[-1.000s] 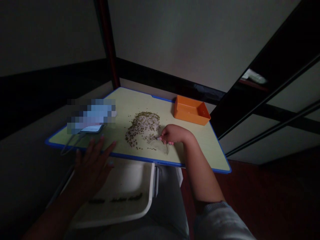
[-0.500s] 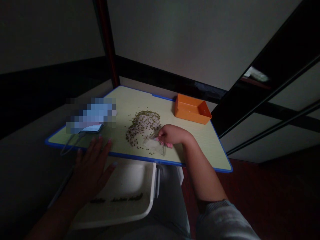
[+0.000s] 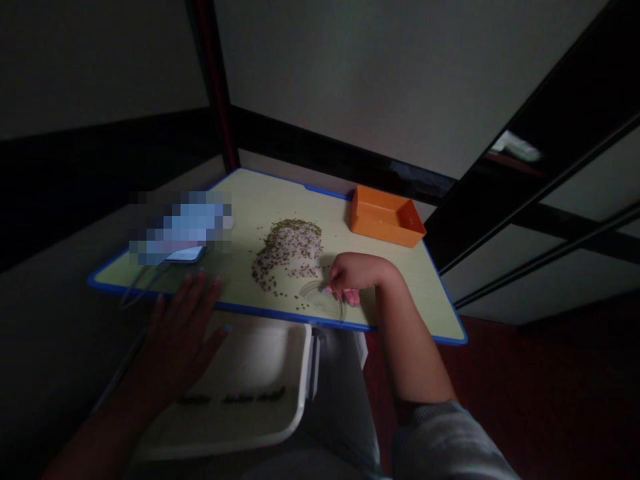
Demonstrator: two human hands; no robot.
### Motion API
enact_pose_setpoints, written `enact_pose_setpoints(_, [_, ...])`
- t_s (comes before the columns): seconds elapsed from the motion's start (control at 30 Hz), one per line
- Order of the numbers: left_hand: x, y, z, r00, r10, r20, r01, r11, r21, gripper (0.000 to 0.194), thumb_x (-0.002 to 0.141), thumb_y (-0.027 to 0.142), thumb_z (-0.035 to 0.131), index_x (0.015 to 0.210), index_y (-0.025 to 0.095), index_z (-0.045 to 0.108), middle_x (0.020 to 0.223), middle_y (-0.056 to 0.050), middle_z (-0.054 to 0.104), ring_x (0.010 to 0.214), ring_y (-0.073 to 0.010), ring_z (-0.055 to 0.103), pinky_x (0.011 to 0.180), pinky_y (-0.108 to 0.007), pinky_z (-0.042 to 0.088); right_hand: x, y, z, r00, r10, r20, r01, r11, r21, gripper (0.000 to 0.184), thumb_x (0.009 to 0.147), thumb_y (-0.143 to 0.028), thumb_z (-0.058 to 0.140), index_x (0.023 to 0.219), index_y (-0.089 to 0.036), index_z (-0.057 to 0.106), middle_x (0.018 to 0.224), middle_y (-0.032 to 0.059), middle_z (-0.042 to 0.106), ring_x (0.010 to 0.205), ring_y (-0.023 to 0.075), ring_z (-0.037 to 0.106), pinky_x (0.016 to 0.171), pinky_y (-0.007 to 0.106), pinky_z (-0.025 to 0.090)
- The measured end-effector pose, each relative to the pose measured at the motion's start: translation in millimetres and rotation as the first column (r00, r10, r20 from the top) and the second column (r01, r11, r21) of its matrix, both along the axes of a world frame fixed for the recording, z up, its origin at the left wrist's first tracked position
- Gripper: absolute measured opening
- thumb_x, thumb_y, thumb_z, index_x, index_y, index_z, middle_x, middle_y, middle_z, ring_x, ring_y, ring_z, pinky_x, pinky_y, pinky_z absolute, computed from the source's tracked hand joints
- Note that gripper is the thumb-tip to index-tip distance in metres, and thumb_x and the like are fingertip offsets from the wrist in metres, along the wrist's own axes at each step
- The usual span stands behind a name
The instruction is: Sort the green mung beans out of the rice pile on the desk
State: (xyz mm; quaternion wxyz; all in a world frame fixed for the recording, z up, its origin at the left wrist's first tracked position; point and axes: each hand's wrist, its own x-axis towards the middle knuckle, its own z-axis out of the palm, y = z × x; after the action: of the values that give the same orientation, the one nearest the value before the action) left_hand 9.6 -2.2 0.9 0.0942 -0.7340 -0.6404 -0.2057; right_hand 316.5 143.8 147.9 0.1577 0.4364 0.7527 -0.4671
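Observation:
A clear half-round protractor [image 3: 320, 301] lies at a slant near the table's front edge. My right hand [image 3: 357, 277] pinches it at its upper right side, fingers closed and wrist bent. Just beyond and left of it spreads a pile of mixed beans or seeds [image 3: 290, 247], pale in the middle, greenish at the back and dark at the front left. A few loose ones are scattered by the protractor. My left hand [image 3: 183, 327] is open, fingers spread, at the blue front edge left of the pile. It holds nothing.
An orange open box [image 3: 385, 227] stands at the table's [image 3: 415, 293] back right. At the left lies a blurred-out phone-like device [image 3: 187, 243] with a cable [image 3: 137, 287]. A white tray [image 3: 300, 400] below the front edge holds several short dark rows. Walls border the back and left.
My right hand has drawn the protractor a little right and toward the front edge, away from the pile. A few grains near it have shifted. My left hand stays in place.

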Motion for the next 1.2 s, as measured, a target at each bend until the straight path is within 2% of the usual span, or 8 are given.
enact_pose_setpoints(0.23, [1, -1, 3.0, 1.0, 0.005, 0.001, -0.005, 1.0, -0.015, 0.066, 0.099, 0.045, 0.024, 0.161, 0.028, 0.009, 0.171, -0.015, 0.024, 0.159, -0.0335, 0.02, 0.122, -0.069, 0.031, -8, -2, -0.8, 0.998, 0.067, -0.01, -0.067, 0.998, 0.01, 0.04, 0.095, -0.02, 0.059, 0.055, -0.016, 0.058, 0.042, -0.0018, 0.061, 0.044, 0.0134, 0.063, 0.054, 0.024, 0.049])
enact_pose_setpoints(0.37, [1, -2, 5.5, 1.0, 0.004, 0.006, -0.004, 1.0, -0.026, 0.066, 0.099, 0.044, 0.024, 0.161, 0.028, 0.009, 0.17, -0.016, 0.024, 0.159, -0.0341, 0.02, 0.121, -0.07, 0.032, -12, -4, -1.1, 0.995, 0.102, -0.011, -0.102, 0.994, 0.031, 0.043, 0.098, -0.02, 0.056, 0.055, -0.016, 0.058, 0.041, -0.0025, 0.059, 0.04, 0.0118, 0.058, 0.054, 0.024, 0.049])
enact_pose_setpoints(0.53, [1, -2, 6.5, 1.0, -0.001, 0.014, 0.001, 0.999, -0.032, 0.066, 0.099, 0.045, 0.026, 0.161, 0.028, 0.013, 0.17, -0.016, 0.026, 0.158, -0.0353, 0.021, 0.12, -0.072, 0.031, -17, -6, -1.6, 0.995, 0.103, -0.016, -0.102, 0.994, 0.033, 0.041, 0.097, -0.021, 0.057, 0.057, -0.015, 0.059, 0.041, -0.0022, 0.059, 0.041, 0.0119, 0.059, 0.055, 0.024, 0.051])
enact_pose_setpoints(0.73, [1, -1, 5.9, 1.0, -0.001, 0.022, 0.002, 1.0, -0.027, 0.065, 0.099, 0.046, 0.026, 0.16, 0.025, 0.017, 0.169, -0.018, 0.026, 0.158, -0.0367, 0.022, 0.119, -0.074, 0.031, -19, -6, -6.4, 0.99, 0.13, -0.048, -0.128, 0.991, 0.04, 0.042, 0.097, -0.021, 0.059, 0.055, -0.016, 0.058, 0.04, -0.0027, 0.059, 0.039, 0.0115, 0.058, 0.052, 0.022, 0.048])
enact_pose_setpoints(0.93, [2, -2, 4.6, 1.0, 0.01, 0.027, -0.009, 0.999, -0.031, 0.065, 0.099, 0.046, 0.026, 0.161, 0.027, 0.015, 0.17, -0.017, 0.026, 0.159, -0.0344, 0.019, 0.122, -0.072, 0.029, -23, -7, -7.3, 0.984, 0.163, -0.068, -0.161, 0.986, 0.037, 0.043, 0.098, -0.02, 0.058, 0.055, -0.017, 0.057, 0.04, -0.0037, 0.057, 0.039, 0.0121, 0.057, 0.055, 0.024, 0.047])
enact_pose_setpoints(1.07, [1, -1, 3.5, 1.0, 0.012, 0.025, -0.012, 0.999, -0.032, 0.065, 0.099, 0.044, 0.024, 0.161, 0.03, 0.012, 0.17, -0.014, 0.025, 0.16, -0.0321, 0.018, 0.123, -0.071, 0.028, -20, -7, -3.5, 0.966, 0.201, -0.162, -0.199, 0.98, 0.032, 0.039, 0.097, -0.019, 0.057, 0.058, -0.017, 0.057, 0.042, -0.0051, 0.057, 0.042, 0.0108, 0.056, 0.057, 0.023, 0.045])
enact_pose_setpoints(1.13, [1, -1, 3.2, 1.0, 0.013, 0.023, -0.013, 0.999, -0.032, 0.065, 0.099, 0.044, 0.024, 0.161, 0.03, 0.012, 0.17, -0.014, 0.026, 0.159, -0.0328, 0.02, 0.122, -0.071, 0.03, -14, -6, -0.6, 0.962, 0.186, -0.201, -0.18, 0.982, 0.047, 0.038, 0.098, -0.018, 0.054, 0.06, -0.017, 0.055, 0.043, -0.0064, 0.055, 0.043, 0.0097, 0.054, 0.058, 0.022, 0.043])
enact_pose_setpoints(1.2, [1, -1, 3.3, 1.0, 0.013, 0.02, -0.013, 0.999, -0.031, 0.065, 0.099, 0.044, 0.024, 0.161, 0.029, 0.013, 0.17, -0.014, 0.027, 0.159, -0.034, 0.021, 0.121, -0.072, 0.031, -8, -4, 2.0, 0.968, 0.146, -0.205, -0.124, 0.986, 0.115, 0.038, 0.099, -0.016, 0.05, 0.061, -0.018, 0.053, 0.045, -0.0072, 0.053, 0.046, 0.0091, 0.051, 0.059, 0.022, 0.041])
